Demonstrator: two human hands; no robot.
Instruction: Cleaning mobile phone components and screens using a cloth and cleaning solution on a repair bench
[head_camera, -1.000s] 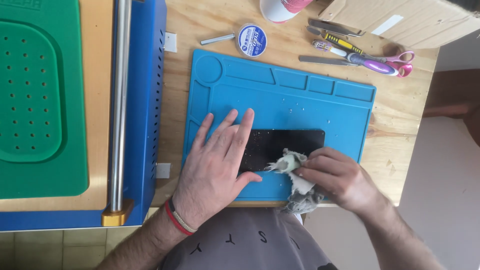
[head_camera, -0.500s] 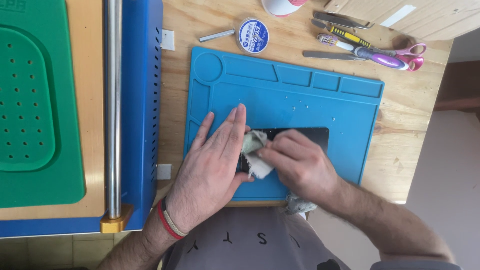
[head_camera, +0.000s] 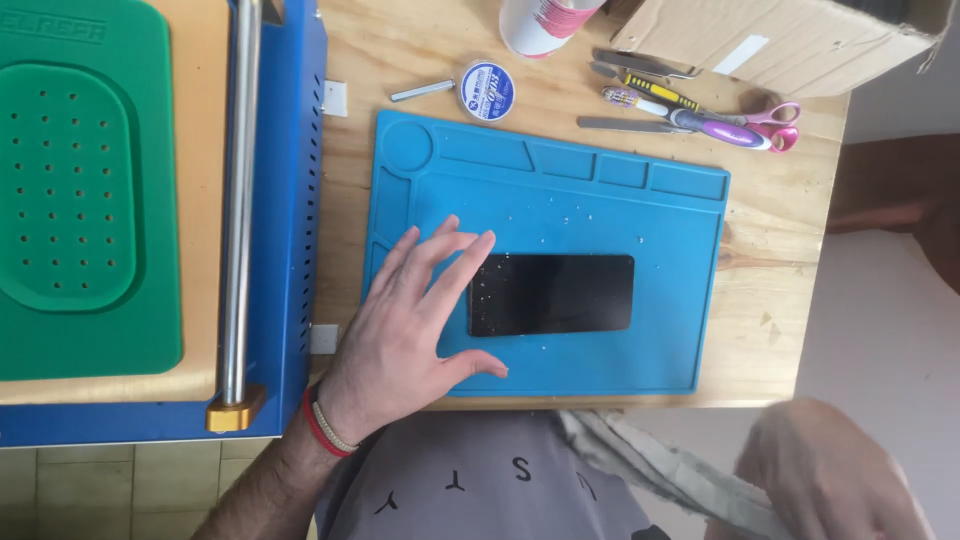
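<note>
On the blue silicone work mat (head_camera: 600, 215), the fingers (head_camera: 455, 265) of the left hand (head_camera: 405, 330) are being spread flat and wide, with nothing gripped; the fingertips are being rested at the left short edge of a dark, glossy rectangular phone screen (head_camera: 552, 294), which is lying flat near the mat's centre and is being dotted with pale specks at that end. A red and pale corded bracelet (head_camera: 322, 428) is being worn at the wrist. Near the lower right corner of the view, off the table, the right hand (head_camera: 830, 480) is being shown blurred, and a crumpled greyish cloth (head_camera: 660, 465) is being held in it; how tightly the fingers are closed cannot be told. Beyond the mat, on the pale wooden table (head_camera: 760, 290), a round white tin (head_camera: 488, 91), a small metal cylinder (head_camera: 422, 91), purple-handled scissors (head_camera: 745, 125) and slim metal tools (head_camera: 640, 65) are being kept beside a cardboard box (head_camera: 800, 40). To the left, a blue metal machine (head_camera: 298, 200) with a perforated green pad (head_camera: 75, 190) is standing.
</note>
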